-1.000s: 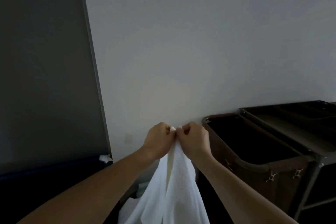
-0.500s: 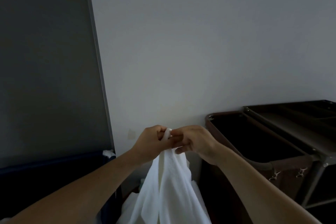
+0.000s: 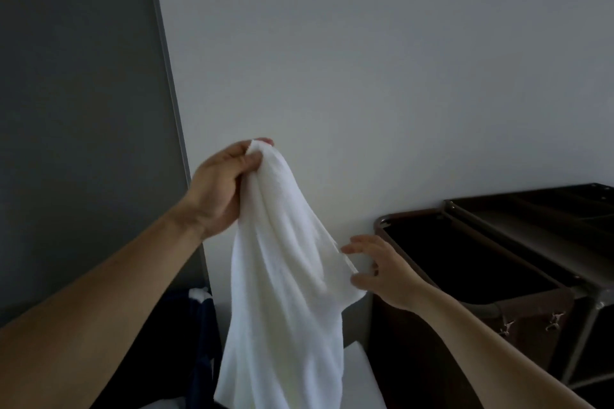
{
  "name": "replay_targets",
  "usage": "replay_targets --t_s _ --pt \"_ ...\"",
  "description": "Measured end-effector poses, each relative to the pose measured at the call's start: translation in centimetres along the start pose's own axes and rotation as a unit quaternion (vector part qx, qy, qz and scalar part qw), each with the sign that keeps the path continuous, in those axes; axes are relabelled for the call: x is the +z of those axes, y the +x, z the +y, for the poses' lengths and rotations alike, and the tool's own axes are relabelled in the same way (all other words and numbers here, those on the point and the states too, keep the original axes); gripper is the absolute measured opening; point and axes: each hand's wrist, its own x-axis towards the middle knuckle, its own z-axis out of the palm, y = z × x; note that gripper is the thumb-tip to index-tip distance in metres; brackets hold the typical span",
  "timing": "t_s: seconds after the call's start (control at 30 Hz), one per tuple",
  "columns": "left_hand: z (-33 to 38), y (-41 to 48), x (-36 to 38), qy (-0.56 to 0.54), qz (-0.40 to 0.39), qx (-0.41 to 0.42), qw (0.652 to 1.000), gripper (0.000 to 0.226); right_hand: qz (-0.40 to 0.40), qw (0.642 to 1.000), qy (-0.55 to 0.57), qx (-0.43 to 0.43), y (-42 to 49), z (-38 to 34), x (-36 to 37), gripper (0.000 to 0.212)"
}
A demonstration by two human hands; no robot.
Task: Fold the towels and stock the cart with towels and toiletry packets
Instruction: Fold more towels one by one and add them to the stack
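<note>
**TOWEL, WHITE: ONE, UNFOLDED, IN HAND**

- Location: the towel (image 3: 285,276) hangs limp below the left hand (image 3: 222,186).
- Left hand: pinches a bunched top corner between thumb and curled fingers.
- Right hand (image 3: 385,271): fingers spread wide, holding nothing. Its tips are at the towel's side edge, lower down; contact cannot be told.
- Cart (image 3: 528,309): dark bag, just beyond the right hand.
- Handling (judged): light, soft, no stiffness, drapes and twists freely. The pile should give good grip.
- Where to hold: corners or hem. The right hand needs a second corner to spread the towel for folding.
</note>
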Motion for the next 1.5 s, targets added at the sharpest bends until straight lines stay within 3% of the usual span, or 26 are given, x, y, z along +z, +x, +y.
replay_targets --t_s 0.1,0.23,0.33,0.47,0.57,0.7,0.77,0.83,0.93,1.0,1.07,1.13,1.2,1.33,1.43,1.5 --pt "1.2 1.2 -0.2 -0.003 0.003 0.037 0.999 0.022 -0.017 0.998 -0.031 -0.045 -0.4 0.0 0.4 0.039" --pt "1.3 1.8 -0.8 0.009 0.045 0.054 0.997 0.019 0.044 0.99 -0.038 -0.128 -1.8 -0.2 1.5 0.057" --pt "1.2 1.8 -1.2 0.01 0.059 0.063 0.996 0.019 0.069 0.984 -0.045 -0.157 -2.6 0.3 2.2 0.052" --pt "1.4 2.1 -1.7 0.004 0.052 0.066 0.996 0.02 -0.013 0.995 -0.004 -0.098 -2.6 1.3 2.2 0.029" --pt "1.6 2.6 -2.9 0.023 0.038 0.056 0.997 0.021 -0.07 0.994 -0.064 -0.061 -1.9 1.6 1.0 0.028" --pt "1.8 3.3 -5.5 0.073 0.069 0.043 0.994 0.023 -0.065 0.984 -0.139 -0.087 -1.1 0.1 -2.4 0.008" --pt "1.8 3.5 -7.1 0.145 0.138 0.044 0.979 0.022 -0.026 0.989 -0.088 -0.118 -1.0 -1.2 -4.4 0.021" --pt "1.6 3.6 -8.7 0.272 0.204 0.054 0.939 0.017 0.025 0.988 0.044 -0.144 -1.1 -3.5 -6.4 0.034" --pt "1.4 3.9 -10.4 0.357 0.243 0.055 0.9 0.023 0.07 0.963 0.158 -0.206 -0.5 -8.2 -9.2 0.024" --pt "1.9 4.2 -10.4 0.363 0.271 0.07 0.889 0.025 0.055 0.966 0.122 -0.223 0.0 -10.6 -10.0 0.025" --pt "2.5 4.7 -10.1 0.346 0.288 0.082 0.889 0.025 0.017 0.97 -0.008 -0.24 -0.1 -11.6 -9.1 0.02" --pt "2.8 5.0 -9.5 0.315 0.279 0.096 0.902 0.022 -0.03 0.957 -0.134 -0.254 -0.6 -11.5 -7.0 0.023" --pt "2.5 5.1 -8.4 0.295 0.254 0.105 0.915 0.016 -0.071 0.951 -0.179 -0.243 -1.0 -11.3 -5.1 0.032" --pt "0.9 5.0 -5.7 0.292 0.202 0.106 0.929 0.015 -0.11 0.98 -0.072 -0.152 -0.9 -9.6 -1.4 0.031" --pt "-0.4 4.7 -4.5 0.338 0.194 0.112 0.914 0.014 -0.098 0.987 -0.052 -0.118 -1.4 -8.1 1.8 0.008" --pt "-1.1 4.4 -3.8 0.372 0.182 0.119 0.902 0.014 -0.067 0.99 -0.028 -0.122 -1.7 -7.9 3.4 0.019"
